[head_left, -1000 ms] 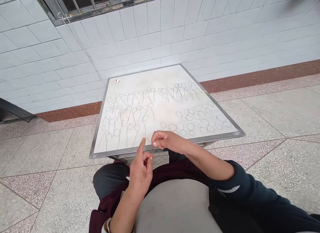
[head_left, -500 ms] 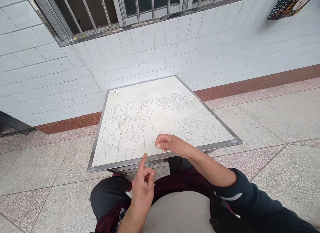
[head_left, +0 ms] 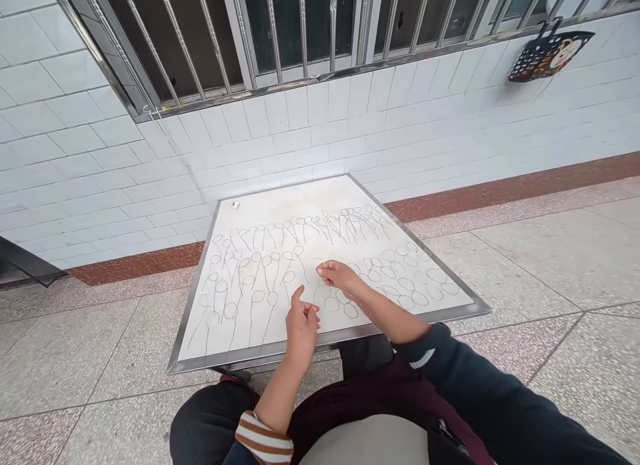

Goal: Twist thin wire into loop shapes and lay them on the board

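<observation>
Right hand [head_left: 337, 276] pinched on thin wire [head_left: 316, 293]. Left hand [head_left: 302, 322]: index raised, other fingers curled, can't tell if gripping. Looped wires [head_left: 251, 322] lie on table [head_left: 295, 193].

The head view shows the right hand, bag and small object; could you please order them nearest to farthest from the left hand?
1. Right hand: ahead, slightly right.
2. Small object: far left on the table.
3. Bag: hanging, far right.
</observation>
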The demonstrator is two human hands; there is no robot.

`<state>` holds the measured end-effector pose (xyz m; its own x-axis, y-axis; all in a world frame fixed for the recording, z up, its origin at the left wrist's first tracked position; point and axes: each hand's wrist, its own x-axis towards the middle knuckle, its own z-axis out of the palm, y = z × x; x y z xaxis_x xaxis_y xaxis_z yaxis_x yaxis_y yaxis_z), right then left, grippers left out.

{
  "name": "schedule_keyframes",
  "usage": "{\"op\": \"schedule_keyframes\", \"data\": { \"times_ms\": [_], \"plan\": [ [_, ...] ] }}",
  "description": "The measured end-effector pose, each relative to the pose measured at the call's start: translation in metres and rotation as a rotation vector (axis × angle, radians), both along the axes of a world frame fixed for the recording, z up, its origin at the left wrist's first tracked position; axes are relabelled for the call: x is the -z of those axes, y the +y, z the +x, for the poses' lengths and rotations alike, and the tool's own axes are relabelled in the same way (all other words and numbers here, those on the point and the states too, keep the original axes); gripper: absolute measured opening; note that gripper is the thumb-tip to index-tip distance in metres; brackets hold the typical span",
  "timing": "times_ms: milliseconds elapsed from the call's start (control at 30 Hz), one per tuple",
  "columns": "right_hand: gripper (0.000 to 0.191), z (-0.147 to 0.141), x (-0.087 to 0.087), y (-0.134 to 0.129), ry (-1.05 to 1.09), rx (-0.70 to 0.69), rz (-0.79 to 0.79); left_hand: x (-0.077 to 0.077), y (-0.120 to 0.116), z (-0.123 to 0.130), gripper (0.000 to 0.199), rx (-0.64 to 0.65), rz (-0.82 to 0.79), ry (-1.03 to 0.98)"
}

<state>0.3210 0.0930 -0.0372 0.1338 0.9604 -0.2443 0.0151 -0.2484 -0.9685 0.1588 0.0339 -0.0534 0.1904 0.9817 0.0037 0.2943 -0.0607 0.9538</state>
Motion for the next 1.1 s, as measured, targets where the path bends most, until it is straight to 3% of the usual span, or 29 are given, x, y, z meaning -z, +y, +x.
{"op": "schedule_keyframes", "data": {
  "times_ms": [167, 300, 467, 600, 733, 833, 900, 967, 1033, 1100],
  "plan": [
    [0.018, 0.011, 0.006, 0.043, -0.2, 0.063, -0.083, 0.015, 0.048, 0.02, 0.053, 0.007, 0.048, 0.097],
    [0.029, 0.012, 0.011, 0.061, -0.321, 0.041, -0.15, 0.022, 0.072, 0.023, 0.059, 0.034, 0.087, 0.21],
    [0.029, 0.017, 0.014, 0.063, -0.404, 0.049, -0.144, 0.024, 0.082, 0.028, 0.061, 0.057, 0.106, 0.326],
    [0.019, 0.023, -0.006, 0.043, -0.401, 0.084, -0.038, 0.023, 0.079, 0.032, 0.061, 0.052, 0.108, 0.404],
    [0.025, 0.037, -0.053, -0.019, -0.343, 0.245, 0.275, 0.02, 0.078, 0.033, 0.059, 0.062, 0.127, 0.494],
    [0.021, 0.045, -0.086, -0.077, -0.283, 0.688, 1.062, 0.015, 0.079, 0.035, 0.057, 0.083, 0.145, 0.557],
    [0.018, 0.041, -0.092, -0.098, -0.362, 0.801, 1.352, 0.01, 0.079, 0.037, 0.058, 0.079, 0.152, 0.603],
    [0.016, 0.035, -0.079, -0.1, -0.516, 0.563, 1.195, 0.004, 0.076, 0.037, 0.058, 0.065, 0.163, 0.644],
    [0.016, 0.033, -0.052, -0.09, -0.673, 0.238, 0.82, -0.002, 0.068, 0.03, 0.054, 0.051, 0.186, 0.677],
    [0.019, 0.036, -0.019, -0.08, -0.743, 0.127, 0.469, -0.008, 0.055, 0.015, 0.05, 0.035, 0.215, 0.696]
  ]
}}
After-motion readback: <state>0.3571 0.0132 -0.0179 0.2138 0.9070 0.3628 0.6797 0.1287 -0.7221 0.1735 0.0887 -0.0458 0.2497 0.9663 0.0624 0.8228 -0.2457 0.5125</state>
